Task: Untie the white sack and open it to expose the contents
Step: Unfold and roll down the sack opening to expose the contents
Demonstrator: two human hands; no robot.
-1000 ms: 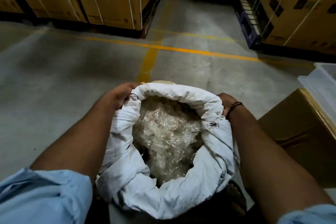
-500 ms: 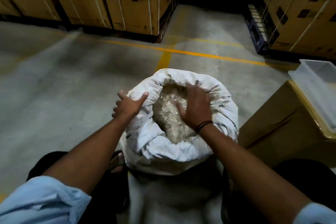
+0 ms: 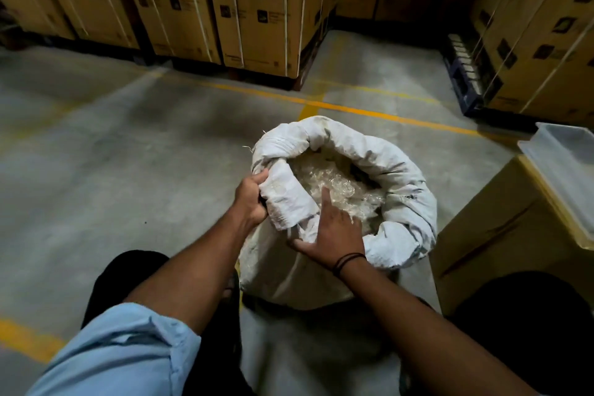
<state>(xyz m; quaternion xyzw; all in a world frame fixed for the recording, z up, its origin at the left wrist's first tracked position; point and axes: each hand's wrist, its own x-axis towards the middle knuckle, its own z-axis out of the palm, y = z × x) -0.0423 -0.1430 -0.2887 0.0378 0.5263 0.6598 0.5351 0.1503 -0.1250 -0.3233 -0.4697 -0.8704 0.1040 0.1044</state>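
The left hand has its grip clamped on the white sack's rolled rim. The right hand, fingers apart, lies flat on the near rim, touching the clear plastic contents.

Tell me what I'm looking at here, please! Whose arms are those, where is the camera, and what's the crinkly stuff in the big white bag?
There is no machine here, just a person. The camera sits on the person's head and looks down, so you see their own two arms reaching forward, as if you were looking through their eyes.

The white sack stands on a grey concrete floor with yellow painted lines. Its top is open and rolled down into a thick rim. Inside is crumpled clear plastic; I cannot tell what it wraps.

The left hand is squeezing a fold of the rim. The right hand, with dark bands at its wrist, lies open and flat on the near edge, one finger reaching over the plastic.

To the right is a brown cardboard box with a see-through plastic tub on top. Tall strapped cartons stand behind.
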